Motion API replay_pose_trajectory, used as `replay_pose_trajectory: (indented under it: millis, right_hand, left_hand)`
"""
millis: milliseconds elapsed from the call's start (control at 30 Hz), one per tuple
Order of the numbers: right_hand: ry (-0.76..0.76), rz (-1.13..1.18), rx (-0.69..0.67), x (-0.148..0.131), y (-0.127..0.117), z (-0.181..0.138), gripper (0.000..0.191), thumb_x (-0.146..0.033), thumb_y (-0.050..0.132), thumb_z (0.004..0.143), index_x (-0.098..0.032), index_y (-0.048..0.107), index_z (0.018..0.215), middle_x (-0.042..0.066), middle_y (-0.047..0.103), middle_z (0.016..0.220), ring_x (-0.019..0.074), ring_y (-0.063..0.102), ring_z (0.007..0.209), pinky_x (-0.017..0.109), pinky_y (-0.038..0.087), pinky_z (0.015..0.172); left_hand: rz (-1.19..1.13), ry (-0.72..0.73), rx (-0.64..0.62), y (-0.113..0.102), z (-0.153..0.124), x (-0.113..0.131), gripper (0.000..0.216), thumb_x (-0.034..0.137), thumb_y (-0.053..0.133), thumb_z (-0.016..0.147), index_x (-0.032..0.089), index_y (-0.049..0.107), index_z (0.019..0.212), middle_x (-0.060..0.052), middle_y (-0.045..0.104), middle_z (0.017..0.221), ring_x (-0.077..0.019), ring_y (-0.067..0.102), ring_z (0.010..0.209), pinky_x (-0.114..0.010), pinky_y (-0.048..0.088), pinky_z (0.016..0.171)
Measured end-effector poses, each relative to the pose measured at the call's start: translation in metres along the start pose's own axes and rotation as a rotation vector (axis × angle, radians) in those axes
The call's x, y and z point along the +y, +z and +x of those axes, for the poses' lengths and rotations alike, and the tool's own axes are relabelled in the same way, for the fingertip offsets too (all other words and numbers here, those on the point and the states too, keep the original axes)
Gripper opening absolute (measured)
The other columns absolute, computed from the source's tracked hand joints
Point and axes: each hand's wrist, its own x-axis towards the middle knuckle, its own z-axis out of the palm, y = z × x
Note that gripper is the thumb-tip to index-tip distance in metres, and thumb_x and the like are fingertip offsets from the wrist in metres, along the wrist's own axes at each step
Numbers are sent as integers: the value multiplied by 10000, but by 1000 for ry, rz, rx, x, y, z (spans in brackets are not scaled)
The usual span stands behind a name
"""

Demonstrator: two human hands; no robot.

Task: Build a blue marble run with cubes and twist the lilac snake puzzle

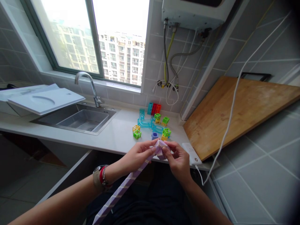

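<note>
A long lilac snake puzzle (pixel 126 184), made of segments with pale seams, runs straight from the lower left up to my hands. Its upper end is folded into a small bent cluster just over the counter's front edge. My left hand (pixel 140 156) pinches the straight part close to the fold. On the other side, my right hand (pixel 177 157) grips the folded end between thumb and fingers. Just beyond my fingertips are a blue-purple cube frame (pixel 154 136) and a green cube frame (pixel 166 132) above a yellow one (pixel 164 137).
Clear blue track pieces (pixel 145 123), red blocks (pixel 154 109) and more cube frames (pixel 137 134) lie on the white counter (pixel 112 140). At left is a sink (pixel 84 120) with a faucet (pixel 93 93). A wooden board (pixel 239 109) leans right, near a power strip (pixel 192 153) and its cord.
</note>
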Motion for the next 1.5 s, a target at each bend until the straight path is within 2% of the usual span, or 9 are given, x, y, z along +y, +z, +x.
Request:
replay_pose_trajectory:
  millis: [100,333,433,533,767,1033,1233,1367,1500]
  right_hand:
    - [32,20,-25,-2,1,-2,257,-363,747,879,-193,729,1071,68,747,951,204,713,812,293,621,658]
    - [46,36,-18,-8,3,-6,247,-369,735,891,-198,709,1067,72,760,970,218,730,853,304,621,683]
    - [35,58,-34,-10,0,-3,231,-362,729,900,-208,704,1070,65,760,982,218,731,880,306,617,702]
    - [45,95,-55,-9,-2,-1,221,-353,723,908,-211,697,1076,62,760,997,216,727,924,319,609,776]
    - [124,247,-186,2,2,-6,506,-332,796,834,-259,572,1282,81,697,1218,232,695,1037,329,613,802]
    - [173,219,-158,5,3,-7,509,-350,829,782,-230,594,1217,86,714,1155,253,700,1004,374,635,787]
    - [125,162,-116,9,5,-7,508,-337,829,789,-239,596,1230,83,724,1155,242,716,971,353,631,770]
    - [80,65,-49,11,8,-9,488,-355,809,811,-236,594,1232,76,725,1117,234,716,957,342,629,759]
    - [48,-69,39,13,6,-8,476,-371,806,811,-239,591,1215,82,705,1171,233,705,990,333,633,757]
  left_hand:
    - [12,-11,48,1,-1,-1,511,424,659,927,179,642,1375,-98,732,1235,-282,653,1113,-399,507,987]
    - [54,87,111,5,-1,-4,416,387,685,918,175,718,1274,-105,715,1274,-272,615,1200,-388,454,1068]
    - [-49,41,105,7,-1,-5,483,399,713,897,193,676,1332,-102,696,1316,-271,634,1182,-396,479,1039]
    - [-154,-25,91,7,-2,-3,536,406,752,864,189,664,1345,-113,730,1247,-262,679,1084,-395,516,966]
    - [-223,-77,180,5,-3,4,554,393,786,830,171,667,1323,-109,752,1118,-232,691,1000,-343,522,881]
    - [-242,-66,168,5,-4,3,566,407,773,839,177,634,1337,-127,706,1160,-198,674,920,-278,510,740]
    - [-54,-41,214,8,-2,4,543,438,720,873,168,659,1340,-98,739,997,-148,617,737,-226,456,580]
    - [131,-11,269,11,-1,7,517,441,672,903,172,669,1345,-100,758,962,-152,605,682,-247,475,577]
    - [197,-17,245,12,1,3,491,447,599,943,181,663,1351,-86,758,962,-116,561,568,-242,479,536]
